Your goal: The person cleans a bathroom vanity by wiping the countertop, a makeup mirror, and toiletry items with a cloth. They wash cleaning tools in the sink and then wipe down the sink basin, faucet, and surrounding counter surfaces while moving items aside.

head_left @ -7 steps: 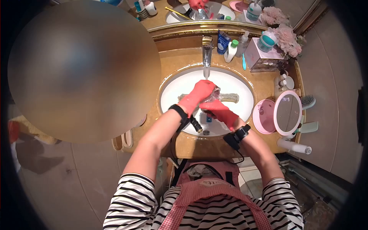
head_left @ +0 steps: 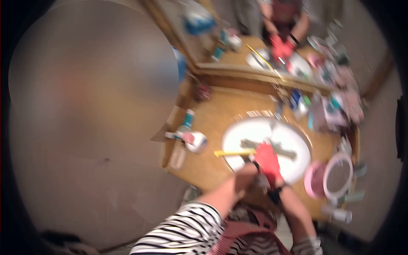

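Note:
Motion blurs the whole view. My left hand (head_left: 262,154), in a red rubber glove, is over the front part of the white sink basin (head_left: 293,169). Touching or overlapping it is my right hand (head_left: 273,171), gloved in red too. The fingers are smeared, so whether they hold anything cannot be made out. A long grey-green object (head_left: 285,151) lies across the basin just beyond my hands. Left of my hands, a yellow stick (head_left: 231,153) crosses the basin's left rim. The faucet (head_left: 279,109) stands behind the basin.
White and teal bottles (head_left: 195,141) stand on the counter's left part. At the right are a pink basin (head_left: 314,180), a round mirror (head_left: 338,175), a tissue box (head_left: 329,116) and pink flowers (head_left: 352,104). A wall mirror (head_left: 238,42) rises behind the counter.
The camera view has swung left, so the sink sits lower and further right in view. My hands have moved from beneath the faucet toward the basin's front edge. The yellow stick now shows directly.

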The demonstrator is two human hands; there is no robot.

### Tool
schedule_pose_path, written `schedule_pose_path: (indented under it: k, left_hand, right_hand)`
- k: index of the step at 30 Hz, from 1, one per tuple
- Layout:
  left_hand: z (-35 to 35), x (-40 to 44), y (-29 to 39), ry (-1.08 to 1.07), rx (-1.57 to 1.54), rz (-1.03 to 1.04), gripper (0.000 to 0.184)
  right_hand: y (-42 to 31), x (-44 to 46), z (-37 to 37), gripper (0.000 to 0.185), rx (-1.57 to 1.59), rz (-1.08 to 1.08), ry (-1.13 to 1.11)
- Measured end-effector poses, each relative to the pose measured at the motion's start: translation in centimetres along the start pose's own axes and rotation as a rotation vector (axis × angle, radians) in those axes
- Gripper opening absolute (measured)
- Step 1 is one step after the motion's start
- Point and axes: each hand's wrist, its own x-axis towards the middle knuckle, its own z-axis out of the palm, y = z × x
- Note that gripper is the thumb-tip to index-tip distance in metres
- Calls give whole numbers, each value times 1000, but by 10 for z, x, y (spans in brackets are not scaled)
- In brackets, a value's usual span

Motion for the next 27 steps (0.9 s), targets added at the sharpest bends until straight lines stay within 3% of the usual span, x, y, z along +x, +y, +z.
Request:
schedule_pose_path:
  k: [2, 4, 6, 7, 8, 9, 10, 12, 13, 14, 15, 16, 17, 18, 19, 20, 22, 24, 25, 26, 27]
  left_hand:
    - [3, 26, -18, -49, 237, 73, 29]
    - [0, 39, -39, -139, 170, 168, 32]
    - [-9, 4, -34, -420, -1536, -246, 44]
    - [-57, -37, 0, -656, -1712, -197, 55]
    - [-54, -37, -4, -646, -1704, -193, 55]
    - [-45, -38, -8, -481, -1808, -248, 56]
    - [-36, -39, -12, -309, -1911, -301, 58]
    - [-40, -51, 11, -250, -2030, -349, 62]
    - [-56, -63, 33, -292, -2003, -548, 64]
    - [-67, -70, 43, -330, -1962, -748, 66]
    - [-53, -72, 53, -244, -1899, -377, 71]
    - [-50, -72, 51, -227, -1906, -370, 71]
    - [-58, -78, 60, -234, -2038, -236, 71]
    - [-70, -83, 73, -248, -2156, -93, 71]
    - [-82, -89, 85, -209, -2222, -50, 60]
    - [-83, -86, 83, -208, -2225, -45, 60]
    - [-87, -82, 73, -313, -1708, 121, 45]
    - [-98, -86, 76, -293, -1575, 5, 37]
    - [-107, -85, 79, -286, -1436, -96, 29]
    - [-118, -85, 87, -278, -1298, -191, 22]
    - [-140, -105, 113, -163, -1258, -209, 20]
  right_hand:
    - [-41, -4, -41, 45, 21, 108, -110]
    - [-68, -14, -76, 53, 9, 241, -229]
    - [-104, -16, -135, 47, 689, 802, -561]
    - [-99, -20, -137, 47, 693, 789, -563]
    - [-88, -27, -138, 46, 1021, 806, -530]
    - [-85, -27, -141, 47, 1350, 807, -490]
    - [-87, -26, -143, 47, 1350, 796, -497]
    - [-98, -28, -150, 46, 2154, 773, -452]
    - [-98, -32, -145, 46, 2511, 741, -481]
    - [-109, -33, -147, 46, 2509, 741, -491]
    - [-126, -33, -151, 47, 2750, 728, -311]
    - [-139, -34, -153, 48, 2973, 711, -111]
    - [-142, -36, -143, 47, 2974, 551, -89]
    - [-137, -40, -134, 47, 2972, 547, -106]
    - [-130, -46, -124, 46, 3038, 766, -105]
    - [-130, -50, -125, 45, 3083, 1007, -95]
    - [-126, -55, -134, 46, 3163, 1057, -222]
    - [-118, -59, -138, 46, 3041, 979, -441]
    - [-112, -57, -139, 37, 2735, 1047, -406]
    - [-105, -52, -135, 37, 2732, 1053, -415]
    - [-100, -47, -130, 32, 2336, 973, -495]
